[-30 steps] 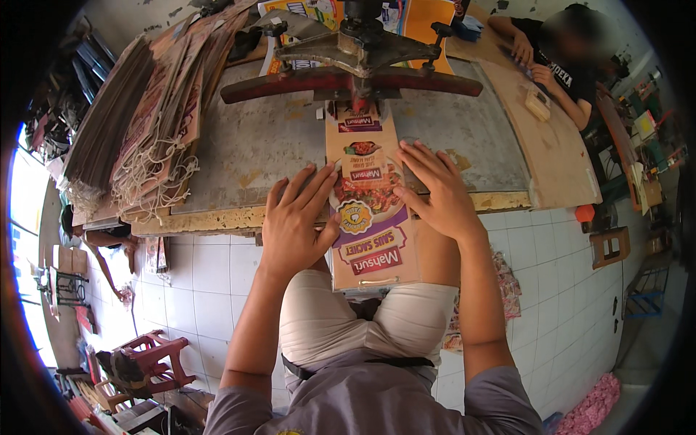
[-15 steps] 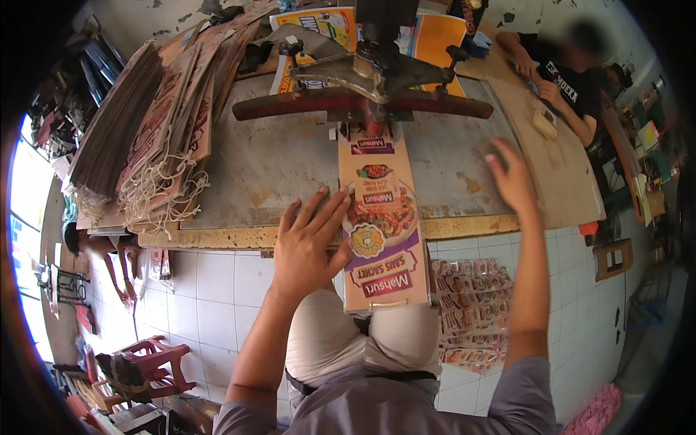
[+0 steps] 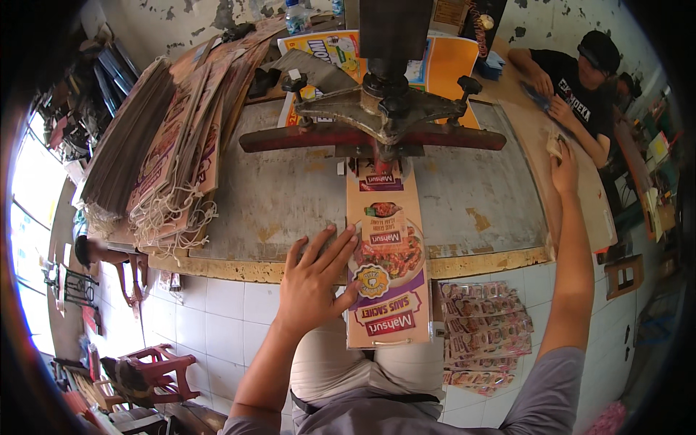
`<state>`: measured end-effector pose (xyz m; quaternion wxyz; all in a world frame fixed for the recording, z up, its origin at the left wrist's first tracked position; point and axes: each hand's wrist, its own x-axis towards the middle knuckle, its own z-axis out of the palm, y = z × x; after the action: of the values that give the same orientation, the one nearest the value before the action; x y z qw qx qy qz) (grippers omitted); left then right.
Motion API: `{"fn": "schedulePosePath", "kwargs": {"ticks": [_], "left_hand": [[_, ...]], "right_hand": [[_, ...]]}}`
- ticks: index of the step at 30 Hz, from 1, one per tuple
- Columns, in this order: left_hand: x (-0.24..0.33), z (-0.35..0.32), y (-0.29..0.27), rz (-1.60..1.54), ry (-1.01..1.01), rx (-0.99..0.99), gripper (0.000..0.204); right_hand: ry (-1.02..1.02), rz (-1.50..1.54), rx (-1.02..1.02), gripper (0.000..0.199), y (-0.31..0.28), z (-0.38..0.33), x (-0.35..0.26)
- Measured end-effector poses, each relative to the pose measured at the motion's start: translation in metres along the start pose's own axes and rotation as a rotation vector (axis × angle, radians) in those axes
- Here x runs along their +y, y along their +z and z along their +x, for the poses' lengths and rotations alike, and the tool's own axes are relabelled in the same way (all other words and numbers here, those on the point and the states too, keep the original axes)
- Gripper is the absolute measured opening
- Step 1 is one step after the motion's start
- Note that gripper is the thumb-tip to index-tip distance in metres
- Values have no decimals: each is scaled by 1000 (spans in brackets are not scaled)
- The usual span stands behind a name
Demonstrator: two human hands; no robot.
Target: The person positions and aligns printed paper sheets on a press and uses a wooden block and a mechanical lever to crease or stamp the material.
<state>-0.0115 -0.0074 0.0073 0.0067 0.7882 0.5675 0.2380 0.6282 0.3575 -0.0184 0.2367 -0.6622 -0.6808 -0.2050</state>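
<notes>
The left hand (image 3: 313,279) lies flat, fingers spread, steadying the printed bag (image 3: 386,261) under the press (image 3: 384,119), while the right hand (image 3: 564,156) reaches out to two o'clock along the worktop (image 3: 275,196), whether it grips anything there unclear, so the step looks like fetching a small part.

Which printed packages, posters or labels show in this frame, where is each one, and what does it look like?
Printed cardboard strip: under the press, overhanging the table edge, left hand on it; long, tan, purple foot, food picture.
Stack of printed bags: table's left; brown, white cord handles.
Sachet strips: below the table, right; pinkish rows.
Posters: behind the press; orange and yellow.
Right hand: at the table's right edge, holding something small.
</notes>
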Motion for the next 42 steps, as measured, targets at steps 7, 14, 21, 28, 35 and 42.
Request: {"fn": "schedulePosePath", "kwargs": {"ticks": [7,14,21,28,35,42], "left_hand": [[-2,-6,-2,-23,-30,0,67],[-2,-4,3,-33,5,16,66],[-3,-7,5,20,46,54,67],[-3,-9,8,32,60,80,66],[-5,-11,10,20,53,100,65],[-7,-10,13,9,63,118,65]], "right_hand": [[-129,-68,90,49,-8,-1,-36],[-110,247,25,44,-28,-16,-32],[-144,515,-7,53,-123,-119,-126],[-308,685,-94,64,-237,-231,-256],[-675,816,-200,61,-244,-228,-358],[-748,742,-213,51,-198,-192,-413]]}}
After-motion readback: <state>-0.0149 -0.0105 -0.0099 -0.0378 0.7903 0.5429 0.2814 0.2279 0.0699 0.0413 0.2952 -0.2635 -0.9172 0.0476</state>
